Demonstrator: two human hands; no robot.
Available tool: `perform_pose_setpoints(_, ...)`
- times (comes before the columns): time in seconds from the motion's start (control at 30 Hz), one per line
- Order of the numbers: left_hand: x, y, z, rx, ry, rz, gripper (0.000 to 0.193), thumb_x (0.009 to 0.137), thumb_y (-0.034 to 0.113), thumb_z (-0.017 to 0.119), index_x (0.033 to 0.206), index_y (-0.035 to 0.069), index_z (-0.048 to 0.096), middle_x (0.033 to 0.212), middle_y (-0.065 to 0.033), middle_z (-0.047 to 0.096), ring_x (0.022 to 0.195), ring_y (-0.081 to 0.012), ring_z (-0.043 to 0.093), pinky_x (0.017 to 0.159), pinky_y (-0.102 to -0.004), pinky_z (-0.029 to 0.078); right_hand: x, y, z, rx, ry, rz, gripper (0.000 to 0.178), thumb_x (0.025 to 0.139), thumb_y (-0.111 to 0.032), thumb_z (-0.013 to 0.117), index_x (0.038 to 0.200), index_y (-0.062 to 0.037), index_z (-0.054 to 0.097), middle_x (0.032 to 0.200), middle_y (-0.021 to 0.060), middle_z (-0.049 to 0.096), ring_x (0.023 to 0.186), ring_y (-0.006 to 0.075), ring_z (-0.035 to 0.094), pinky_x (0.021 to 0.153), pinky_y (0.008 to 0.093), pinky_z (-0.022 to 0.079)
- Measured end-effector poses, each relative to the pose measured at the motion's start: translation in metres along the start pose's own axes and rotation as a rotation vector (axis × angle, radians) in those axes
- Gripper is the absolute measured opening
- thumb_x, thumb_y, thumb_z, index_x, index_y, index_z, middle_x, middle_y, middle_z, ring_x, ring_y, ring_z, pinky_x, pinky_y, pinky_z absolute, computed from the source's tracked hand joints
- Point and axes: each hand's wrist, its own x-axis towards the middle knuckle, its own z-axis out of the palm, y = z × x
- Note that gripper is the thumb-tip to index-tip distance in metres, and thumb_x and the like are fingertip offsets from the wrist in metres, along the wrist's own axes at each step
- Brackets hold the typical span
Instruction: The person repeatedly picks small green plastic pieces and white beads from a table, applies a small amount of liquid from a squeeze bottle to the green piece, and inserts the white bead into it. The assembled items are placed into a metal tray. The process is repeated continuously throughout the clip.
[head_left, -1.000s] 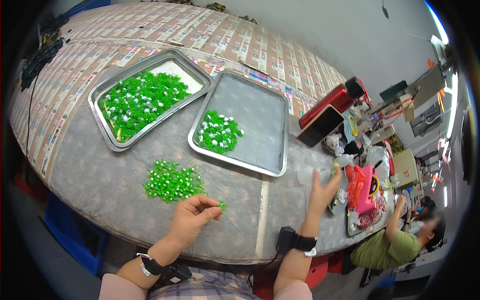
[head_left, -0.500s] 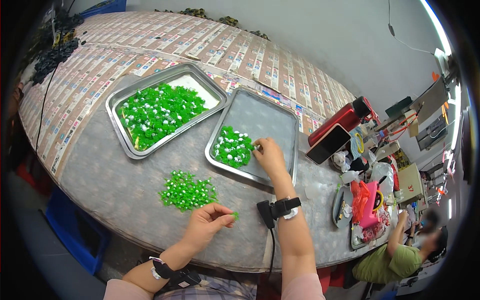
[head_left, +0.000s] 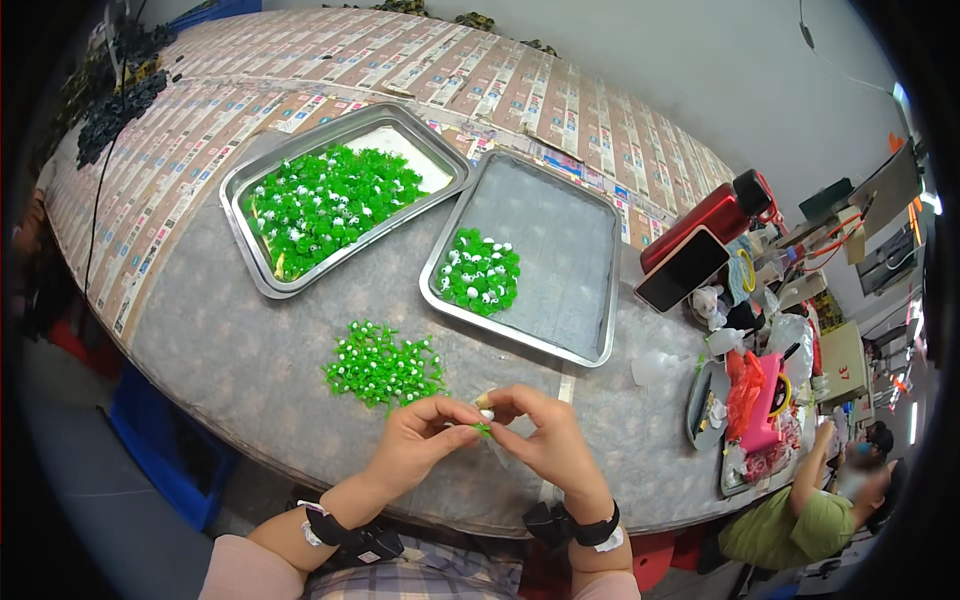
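In front of me, close to the table's near edge, both hands meet fingertip to fingertip. My left hand (head_left: 425, 440) pinches a small green plastic piece (head_left: 482, 430). My right hand (head_left: 545, 435) is closed in a pinch around a small white round piece (head_left: 487, 413), partly hidden by the fingers. The two pieces touch or nearly touch; I cannot tell if they are joined. Beyond my left hand lies a loose pile of small green pieces with white dots (head_left: 385, 365). A metal tray (head_left: 610, 330) farther off holds a cluster of green-and-white pieces (head_left: 480, 272).
A second metal tray (head_left: 235, 205) at the left holds many rounder green-and-white pieces (head_left: 330, 200). On the right are a phone (head_left: 683, 270) leaning on a red bottle (head_left: 705, 222), a pink container (head_left: 765, 405) and clutter. A person in a green shirt (head_left: 790, 525) sits at far right.
My right hand has left the right tray and come back toward me, meeting my left hand. The white round piece now shows at its fingertips. The view has shifted slightly.
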Motion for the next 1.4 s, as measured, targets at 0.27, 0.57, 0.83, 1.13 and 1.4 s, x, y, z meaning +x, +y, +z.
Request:
perform_pose_setpoints(0.27,-0.001,-0.002,-0.001,0.044,0.013,0.026,0.008,0.073,-0.001,0.057,0.081,0.001,0.054,0.082,-0.0085,0.056,0.074,-0.0160,0.056,0.065,-0.0279,0.049,-0.007,0.024,0.006,0.767,-0.076,0.241,0.020,0.075,-0.007,0.059,0.093,-0.0011,0.055,0.082,0.0031,0.058,0.073,0.0093,0.055,0.063,0.0208,0.044)
perform_pose_setpoints(0.57,-0.002,0.001,-0.001,-0.008,-0.001,0.012,0.009,0.076,-0.001,0.055,0.085,0.000,0.054,0.083,-0.0075,0.057,0.076,-0.0129,0.056,0.070,-0.0242,0.047,-0.004,0.029,0.012,1.028,-0.094,0.292,0.019,0.073,-0.004,0.060,0.091,-0.0007,0.054,0.083,0.0028,0.057,0.075,0.0087,0.055,0.066,0.0187,0.043)
perform_pose_setpoints(0.83,-0.002,-0.003,-0.006,-0.012,0.058,0.007,0.011,0.076,0.001,0.055,0.087,0.001,0.054,0.085,-0.0067,0.058,0.076,-0.0115,0.056,0.069,-0.0228,0.046,-0.004,0.019,0.016,0.828,0.010,0.220,0.018,0.072,-0.001,0.060,0.088,-0.0003,0.053,0.082,0.0026,0.057,0.075,0.0083,0.055,0.063,0.0183,0.043)
perform_pose_setpoints(1.13,-0.002,-0.004,-0.008,0.004,0.080,0.021,0.010,0.076,0.002,0.056,0.086,0.001,0.054,0.082,-0.0067,0.059,0.074,-0.0115,0.056,0.068,-0.0229,0.046,-0.008,0.025,0.019,0.745,0.074,0.177,0.018,0.073,-0.003,0.061,0.089,0.0003,0.053,0.084,0.0044,0.059,0.079,0.0100,0.056,0.066,0.0201,0.044)
perform_pose_setpoints(1.4,0.000,-0.004,-0.007,0.016,0.125,0.000,0.009,0.076,0.003,0.056,0.085,0.001,0.055,0.080,-0.0073,0.059,0.072,-0.0124,0.057,0.066,-0.0233,0.047,-0.009,0.022,0.017,0.704,0.123,0.111,0.018,0.071,-0.003,0.063,0.086,0.0002,0.054,0.082,0.0058,0.059,0.077,0.0116,0.057,0.069,0.0222,0.044)
